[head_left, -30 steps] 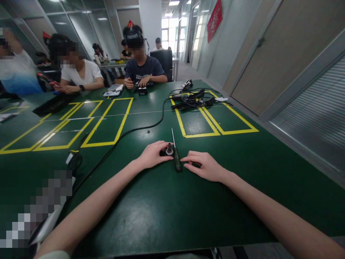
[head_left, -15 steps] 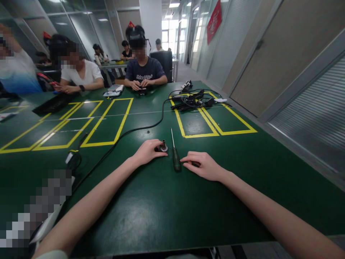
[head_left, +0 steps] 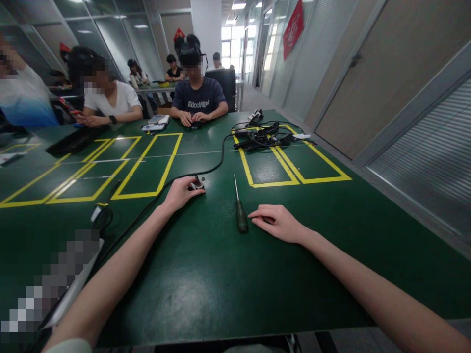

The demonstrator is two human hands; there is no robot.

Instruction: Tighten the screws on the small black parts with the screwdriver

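My left hand [head_left: 181,192] is closed, thumb and fingers around a small round metal part with a short upright post [head_left: 199,184], close to the tabletop. Its underside is hidden by my fingers. A screwdriver [head_left: 241,215] with a dark green handle lies on the green table [head_left: 206,274], its thin metal shaft pointing away from me. My right hand [head_left: 276,223] rests just right of the screwdriver's handle. Its fingers are loosely bent, with a gap between thumb and index finger and nothing visible in them.
A black cable [head_left: 191,175] runs across the table past my left hand to a tangle of black cords [head_left: 263,137]. Yellow tape [head_left: 274,185] outlines rectangles. A small dark piece [head_left: 202,179] lies by my left hand. Across the table sits a person [head_left: 198,95] wearing a headset.
My left hand has moved left and away from me with the metal part, farther from the screwdriver. The right hand has barely moved, and the screwdriver lies where it was.
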